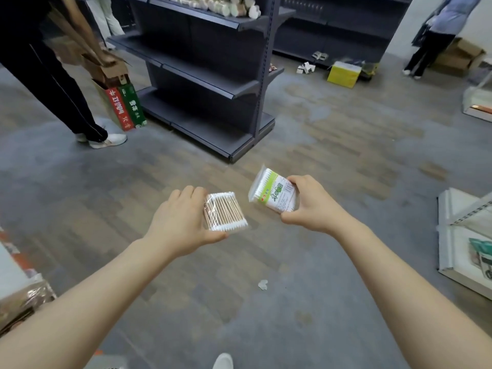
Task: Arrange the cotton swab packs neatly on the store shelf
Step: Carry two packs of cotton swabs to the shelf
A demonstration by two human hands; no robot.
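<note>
My left hand [181,222] grips a clear pack of wooden-stick cotton swabs [225,211], its plain side up. My right hand [310,205] pinches a second swab pack [274,193] with a green and white label facing me, tilted up to the left. Both packs are held in the air above the grey floor, a short gap between them. The dark store shelf unit [202,75] stands ahead, a few steps away, with most of its boards bare and several similar packs [229,5] on the top board.
A person in dark trousers [53,83] stands at the left by a red and green carton [123,107]. Another person [436,35] stands far right near cardboard boxes. A yellow box [343,74] lies on the floor. White shelf parts [463,235] lie at the right.
</note>
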